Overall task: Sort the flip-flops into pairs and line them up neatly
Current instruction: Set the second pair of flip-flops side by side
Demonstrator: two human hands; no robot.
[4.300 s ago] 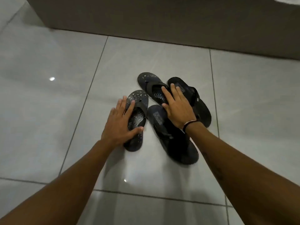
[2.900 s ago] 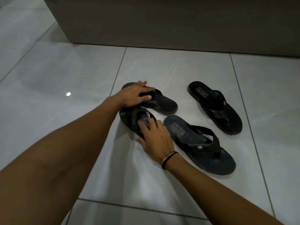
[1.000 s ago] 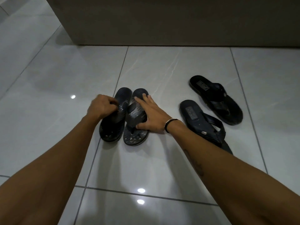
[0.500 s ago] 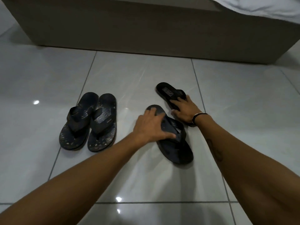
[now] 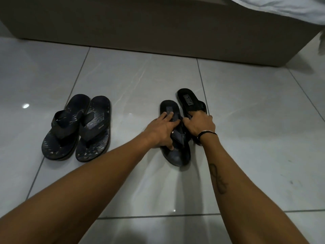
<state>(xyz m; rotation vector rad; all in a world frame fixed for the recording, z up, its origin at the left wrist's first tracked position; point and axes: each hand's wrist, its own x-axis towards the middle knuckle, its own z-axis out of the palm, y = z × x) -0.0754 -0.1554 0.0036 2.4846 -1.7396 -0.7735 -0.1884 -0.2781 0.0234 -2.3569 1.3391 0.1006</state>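
1. Four dark flip-flops lie on the glossy grey tiled floor [image 5: 246, 120], in two groups well apart from each other.
2. On the left, the patterned pair sits side by side with the soles touching along their inner edges: the left patterned flip-flop [image 5: 60, 127] and the right patterned flip-flop [image 5: 95, 129], both with toe ends toward the camera and heels toward the bed base [image 5: 140, 27].
3. On the right are two plain black flip-flops, each with a small label on the heel area. The nearer black flip-flop [image 5: 177, 154] lies just beside the farther black flip-flop [image 5: 189, 100], which sits a little further toward the bed base, so the two are not level.
4. The left hand [image 5: 161, 130] rests on top of the nearer black flip-flop, fingers spread over its heel and strap, thumb curled against the sole edge; it presses on the sandal rather than closing fully round it.
5. The right hand [image 5: 199, 125] is closed over the strap area of the farther black flip-flop, covering its front half, gripping it.
6. A dark band [image 5: 207, 133] circles the right wrist.
7. White bedding [image 5: 281, 7] hangs over the bed base at the upper right.
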